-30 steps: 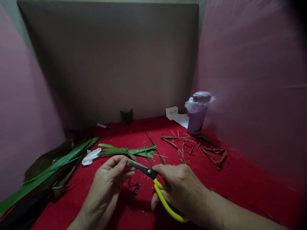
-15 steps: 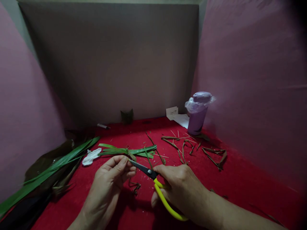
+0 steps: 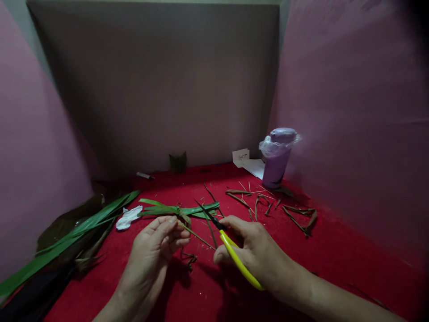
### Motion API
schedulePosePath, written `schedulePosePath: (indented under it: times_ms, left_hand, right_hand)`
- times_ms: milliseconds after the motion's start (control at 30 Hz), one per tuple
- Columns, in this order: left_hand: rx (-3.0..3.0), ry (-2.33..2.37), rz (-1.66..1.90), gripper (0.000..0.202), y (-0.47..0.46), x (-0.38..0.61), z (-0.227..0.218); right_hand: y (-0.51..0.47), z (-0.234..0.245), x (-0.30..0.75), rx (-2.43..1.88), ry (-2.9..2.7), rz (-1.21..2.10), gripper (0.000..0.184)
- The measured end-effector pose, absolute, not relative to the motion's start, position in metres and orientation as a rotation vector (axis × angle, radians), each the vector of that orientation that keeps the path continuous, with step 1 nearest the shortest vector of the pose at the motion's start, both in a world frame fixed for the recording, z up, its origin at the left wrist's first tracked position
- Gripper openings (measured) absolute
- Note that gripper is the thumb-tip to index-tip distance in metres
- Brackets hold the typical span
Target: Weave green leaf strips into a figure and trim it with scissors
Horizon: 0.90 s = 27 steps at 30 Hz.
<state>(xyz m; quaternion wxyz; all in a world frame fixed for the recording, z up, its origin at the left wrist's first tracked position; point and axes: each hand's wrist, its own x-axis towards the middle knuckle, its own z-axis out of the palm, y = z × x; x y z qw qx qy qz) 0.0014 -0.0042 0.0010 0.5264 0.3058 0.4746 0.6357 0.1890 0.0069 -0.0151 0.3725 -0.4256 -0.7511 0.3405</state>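
Note:
My left hand pinches a thin brownish-green stem between thumb and fingers; its free end slants down to the right. In my right hand are scissors with yellow handles and dark blades, the blades pointing up and left, apart from the pinched stem. Just beyond my left fingertips lies a bundle of green leaf strips, tied at the middle with a brownish strip. Another thin green stem stands out behind the blades. Below, a knotted brown strip rests on the red cloth.
Long green leaves lie at the left, beside white crumpled tissue. Bent dried strips and thin sticks are scattered at the right. A purple cup with plastic wrap stands near white papers. A small dark leaf piece sits by the back wall.
The scissors have moved away from my left fingertips, and their blades now point more upward. More of the stem in my left hand shows. My left hand has stayed nearly still.

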Motion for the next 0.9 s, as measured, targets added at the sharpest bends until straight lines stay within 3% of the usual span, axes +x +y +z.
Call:
schedulePosePath:
  times_ms: [300, 467, 700, 900]
  left_hand:
    - [0.791, 1.173, 1.506, 0.010, -0.006, 0.002, 0.002]
    - [0.814, 1.190, 1.486, 0.011, -0.007, 0.003, 0.000]
    - [0.838, 1.172, 1.463, 0.012, -0.008, 0.006, -0.002]
    - [0.835, 1.164, 1.365, 0.016, -0.011, 0.010, -0.003]
  right_hand:
    - [0.016, -0.020, 0.181, -0.948, -1.488, 1.647, 0.032]
    - [0.012, -0.017, 0.182, -0.888, -1.363, 1.706, 0.042]
    - [0.011, -0.024, 0.178, -0.868, -1.375, 1.740, 0.033]
    - [0.010, -0.028, 0.172, -0.975, -1.361, 1.712, 0.038]
